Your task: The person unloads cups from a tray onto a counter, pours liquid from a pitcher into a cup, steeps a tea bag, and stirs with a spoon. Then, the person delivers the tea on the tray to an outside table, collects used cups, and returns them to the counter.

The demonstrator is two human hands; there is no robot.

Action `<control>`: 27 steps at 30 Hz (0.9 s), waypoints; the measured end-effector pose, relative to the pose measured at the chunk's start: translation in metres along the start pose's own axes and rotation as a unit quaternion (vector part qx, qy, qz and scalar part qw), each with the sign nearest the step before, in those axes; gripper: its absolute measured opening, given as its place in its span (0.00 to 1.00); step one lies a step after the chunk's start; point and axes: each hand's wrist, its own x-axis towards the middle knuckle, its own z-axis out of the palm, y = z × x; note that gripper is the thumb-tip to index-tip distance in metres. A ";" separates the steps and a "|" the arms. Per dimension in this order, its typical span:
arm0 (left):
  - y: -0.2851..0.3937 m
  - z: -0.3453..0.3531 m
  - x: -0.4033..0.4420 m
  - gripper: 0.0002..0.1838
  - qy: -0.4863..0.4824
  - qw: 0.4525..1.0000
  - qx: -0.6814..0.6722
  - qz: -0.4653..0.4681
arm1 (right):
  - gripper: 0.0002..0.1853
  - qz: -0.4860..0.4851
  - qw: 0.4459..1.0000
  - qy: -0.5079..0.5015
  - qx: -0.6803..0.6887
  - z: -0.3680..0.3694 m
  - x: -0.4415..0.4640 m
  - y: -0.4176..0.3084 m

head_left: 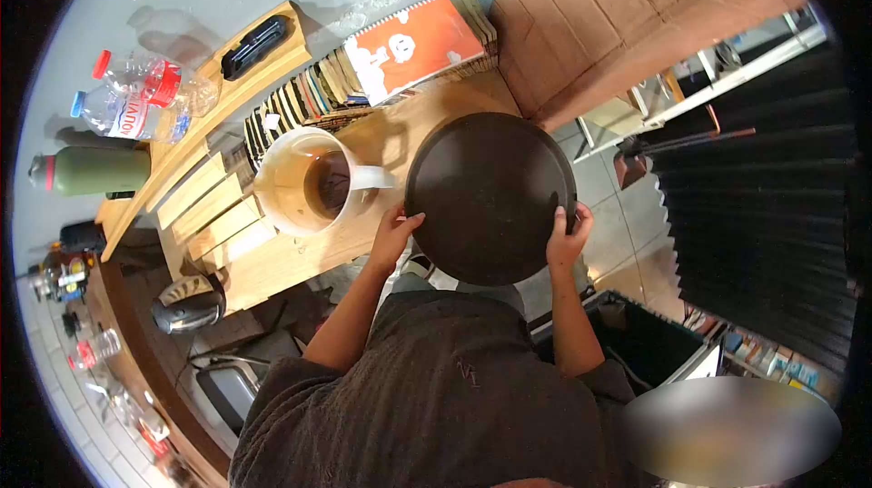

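A round dark tray is held level in front of my body. My left hand grips its left rim, thumb on top and fingers underneath. On the opposite rim my right hand is closed the same way. Just left of the tray stands a large white pitcher on the wooden table, its handle pointing toward the tray. Dark brown liquid shows inside the pitcher. The tray covers part of the table's right end.
Behind the pitcher stand a row of magazines and an orange spiral notebook. Plastic bottles and a green flask are at the left. A brick pillar rises at the back right. A black bin stands by my right side.
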 end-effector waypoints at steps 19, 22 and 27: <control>-0.014 0.029 0.042 0.33 0.162 0.982 -0.087 0.032 | 0.29 -0.003 0.954 -0.298 0.011 0.056 0.090 0.026; -0.029 0.030 0.036 0.36 0.174 0.968 -0.169 0.071 | 0.28 -0.012 0.947 -0.318 0.029 0.065 0.098 0.054; -0.030 0.027 -0.022 0.37 0.160 0.973 -0.168 -0.007 | 0.28 0.051 0.931 -0.356 0.066 0.075 0.102 0.031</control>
